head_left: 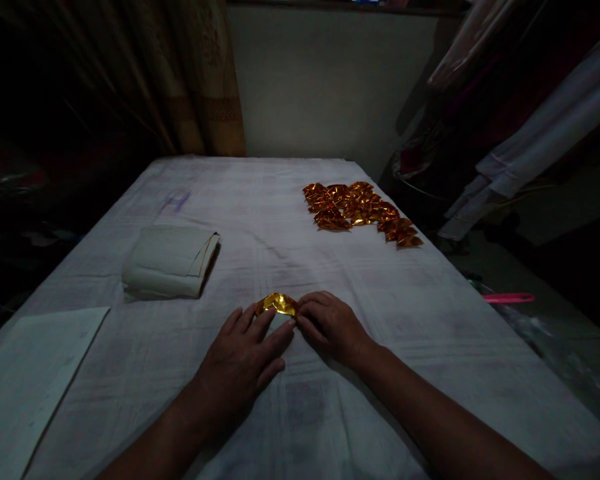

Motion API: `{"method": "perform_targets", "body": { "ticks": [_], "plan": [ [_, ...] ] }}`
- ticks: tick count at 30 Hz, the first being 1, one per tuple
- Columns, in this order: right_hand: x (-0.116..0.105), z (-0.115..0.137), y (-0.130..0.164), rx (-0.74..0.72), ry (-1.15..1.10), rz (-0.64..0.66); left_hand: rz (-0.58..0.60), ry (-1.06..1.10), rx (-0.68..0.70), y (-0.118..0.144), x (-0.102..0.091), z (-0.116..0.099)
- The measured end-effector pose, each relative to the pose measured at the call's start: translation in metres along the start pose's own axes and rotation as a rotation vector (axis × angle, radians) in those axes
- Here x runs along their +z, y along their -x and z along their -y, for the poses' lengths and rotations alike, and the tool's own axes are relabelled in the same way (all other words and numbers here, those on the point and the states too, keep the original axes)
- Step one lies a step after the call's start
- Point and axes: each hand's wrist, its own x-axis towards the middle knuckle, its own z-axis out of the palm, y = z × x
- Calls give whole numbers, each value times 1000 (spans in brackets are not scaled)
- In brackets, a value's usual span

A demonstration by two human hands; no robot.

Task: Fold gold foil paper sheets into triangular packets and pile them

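Note:
A small piece of shiny gold foil paper (279,303), partly folded with a pale side showing, lies on the cloth-covered table between my two hands. My left hand (250,347) rests over its near left part with the fingers spread. At its right end, my right hand (333,325) pinches the edge between thumb and curled fingers. Several folded gold foil pieces (353,205) are heaped beyond, near the table's right edge.
A folded stack of grey-white paper (167,260) lies to the left, and a flat white sheet (35,373) at the near left. Clothes (545,127) hang at the right. A pink handle (509,298) shows beside the table (260,193). Curtain (200,80) behind.

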Motion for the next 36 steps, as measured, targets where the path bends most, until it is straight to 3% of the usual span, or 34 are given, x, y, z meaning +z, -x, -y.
{"method": "perform_targets", "body": {
  "ticks": [13, 19, 36],
  "plan": [
    [-7, 3, 3, 79, -77, -75, -12, -46, -15, 0, 5, -1],
    [-3, 2, 4, -58, 23, -76, -26, -65, -6, 0, 6, 0],
    [0, 8, -2, 90, 85, -1, 3, -42, -12, -3, 2, 0]
  ]
}}
